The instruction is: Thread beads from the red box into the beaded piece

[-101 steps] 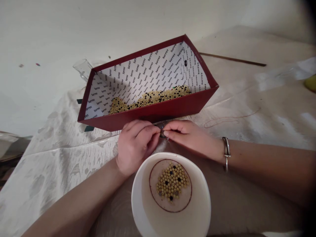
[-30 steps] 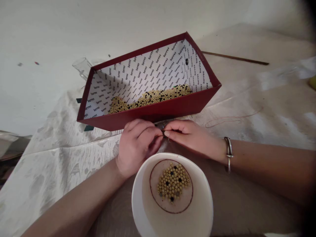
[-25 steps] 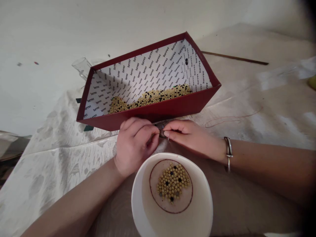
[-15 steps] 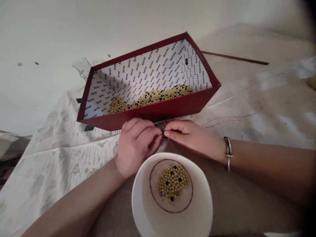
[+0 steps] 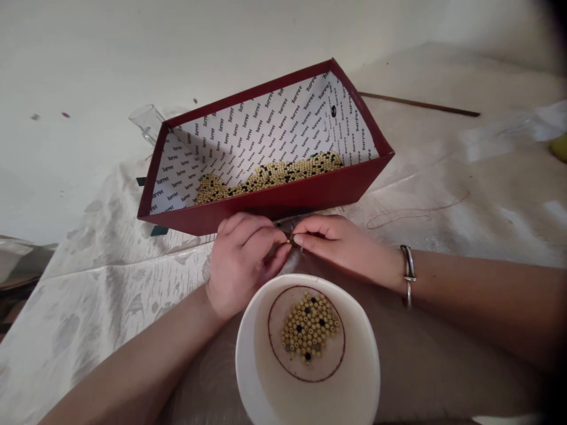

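My left hand [image 5: 248,257] is closed in a pinch, with a tiny pale yellow bead [image 5: 288,240] between thumb and forefinger. Just to its right, my right hand [image 5: 330,236] also pinches, its fingertips almost touching the left ones. Whatever lies in the right fingertips is too small to make out. Both hands are held between a white tub [image 5: 252,330] and a dark red box [image 5: 283,198]. Yellow beads with a few black ones [image 5: 310,324] rest on the tub's bottom. Many more beads [image 5: 283,174] are heaped along the near side inside the box.
A thin red thread [image 5: 398,212] lies looped on the patterned cloth [image 5: 88,307] to the right. Behind the box's left corner is a clear glass [image 5: 148,121]. A dark thin stick [image 5: 420,105] extends from the box's right side.
The left thumb and forefinger have parted slightly, and the yellow bead between them now shows. Both hands otherwise stay in nearly the same place; tub and box have not moved.
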Motion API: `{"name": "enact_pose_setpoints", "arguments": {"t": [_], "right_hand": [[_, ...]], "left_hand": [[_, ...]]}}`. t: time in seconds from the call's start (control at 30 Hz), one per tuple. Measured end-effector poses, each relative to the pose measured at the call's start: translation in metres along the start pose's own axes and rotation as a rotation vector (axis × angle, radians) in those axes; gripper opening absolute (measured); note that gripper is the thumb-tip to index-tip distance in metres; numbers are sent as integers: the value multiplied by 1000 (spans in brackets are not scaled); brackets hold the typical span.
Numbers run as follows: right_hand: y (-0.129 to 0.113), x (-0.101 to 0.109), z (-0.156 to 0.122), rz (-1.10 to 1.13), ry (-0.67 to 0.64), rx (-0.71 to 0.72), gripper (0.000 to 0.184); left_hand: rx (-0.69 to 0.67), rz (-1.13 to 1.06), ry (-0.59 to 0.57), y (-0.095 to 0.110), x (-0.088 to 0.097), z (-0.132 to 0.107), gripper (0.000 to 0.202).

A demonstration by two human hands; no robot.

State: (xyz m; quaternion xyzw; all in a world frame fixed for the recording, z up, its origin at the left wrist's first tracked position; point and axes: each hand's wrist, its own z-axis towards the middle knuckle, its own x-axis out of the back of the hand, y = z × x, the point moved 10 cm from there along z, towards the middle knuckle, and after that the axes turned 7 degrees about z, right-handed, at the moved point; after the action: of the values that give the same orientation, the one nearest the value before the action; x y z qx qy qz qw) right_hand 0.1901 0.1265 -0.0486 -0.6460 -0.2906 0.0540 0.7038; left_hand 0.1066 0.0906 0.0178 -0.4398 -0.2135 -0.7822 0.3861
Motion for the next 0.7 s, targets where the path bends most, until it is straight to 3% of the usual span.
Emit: {"name": "enact_pose_setpoints", "arguments": {"t": [0.3,0.47,0.57,0.7], "right_hand": [[-2,0,1,27,1,4,20],[0,0,0,13,-4,-6,20],[3,-1,0,16,-7,-31,20],[3,-3,0,37,-29,-26,20]], "left_hand": [[32,78,37,-4,3,2,3],[42,16,102,-5,35,10,8],[58,-134,-14,4,52,16,8],[-31,-286,-290,29,48,13,5]]}}
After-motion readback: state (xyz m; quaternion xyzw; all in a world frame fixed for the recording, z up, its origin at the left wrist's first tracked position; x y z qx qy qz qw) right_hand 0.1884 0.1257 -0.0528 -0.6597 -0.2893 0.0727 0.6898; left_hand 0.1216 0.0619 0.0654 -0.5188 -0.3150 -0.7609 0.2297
